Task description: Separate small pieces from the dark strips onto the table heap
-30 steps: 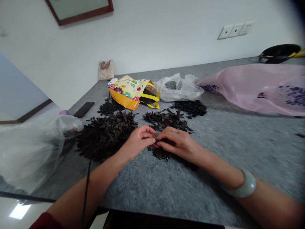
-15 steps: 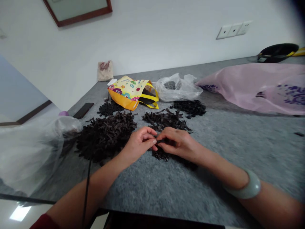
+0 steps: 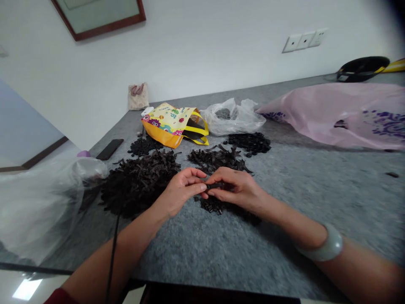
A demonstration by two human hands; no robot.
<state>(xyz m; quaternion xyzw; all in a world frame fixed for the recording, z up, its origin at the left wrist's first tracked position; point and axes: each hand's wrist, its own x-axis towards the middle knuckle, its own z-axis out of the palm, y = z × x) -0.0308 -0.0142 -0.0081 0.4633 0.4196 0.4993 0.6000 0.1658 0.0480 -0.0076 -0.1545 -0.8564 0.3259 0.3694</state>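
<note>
over the grey tabletop (image 3: 196,249), the left hand (image 3: 180,191) and the right hand (image 3: 243,185) meet at a small black piece (image 3: 215,185), the left thumb and fingers gripping one end, the right fingers pinched narrowly around the rest. a heap of dark strips (image 3: 142,179) lies beside the left hand; small black parts (image 3: 212,205) lie below the right.

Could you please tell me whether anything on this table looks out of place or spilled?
A small, dark, elongated piece lies by itself toward the right of the mottled grey table, well away from the piled black strips, so it looks stray. Nothing looks clearly damaged.
</note>
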